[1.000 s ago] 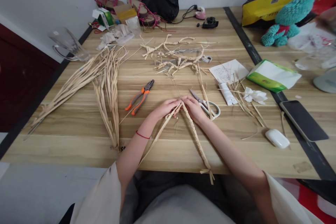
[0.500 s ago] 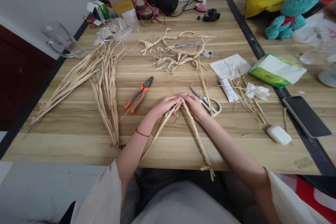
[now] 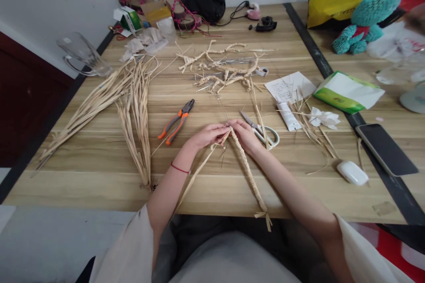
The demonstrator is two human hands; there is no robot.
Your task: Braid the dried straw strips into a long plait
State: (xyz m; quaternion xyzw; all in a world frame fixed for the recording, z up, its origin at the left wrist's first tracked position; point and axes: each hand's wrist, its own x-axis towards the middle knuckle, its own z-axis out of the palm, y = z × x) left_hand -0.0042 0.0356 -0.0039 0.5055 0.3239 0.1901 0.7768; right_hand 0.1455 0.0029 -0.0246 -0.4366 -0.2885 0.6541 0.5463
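Observation:
A straw-wrapped wire rod (image 3: 246, 166) slants from my hands down over the table's front edge, where its end splits into short loose tails. My right hand (image 3: 245, 135) is closed around the rod's upper end. Thin bare wires stick out beyond it, away from me. Pinched in my left hand (image 3: 212, 135) is a loose straw strip (image 3: 196, 173), which hangs down beside my forearm. The fingertips of both hands meet at the wrapping point and partly hide it. Scissors (image 3: 270, 136) with pale handles lie just right of my right hand.
Orange-handled pliers (image 3: 175, 121) lie left of my hands, beside a large straw bundle (image 3: 137, 115). Straw-wrapped wire figures (image 3: 229, 70) rest ahead. To the right are a white tube (image 3: 288, 116), a tissue pack (image 3: 348, 93), a phone (image 3: 387, 149) and a white case (image 3: 352, 172).
The view has tilted slightly, so the things on the table sit a little lower. The straw strip by my left hand has slackened and curves more. Both hands stay at the rod's upper end.

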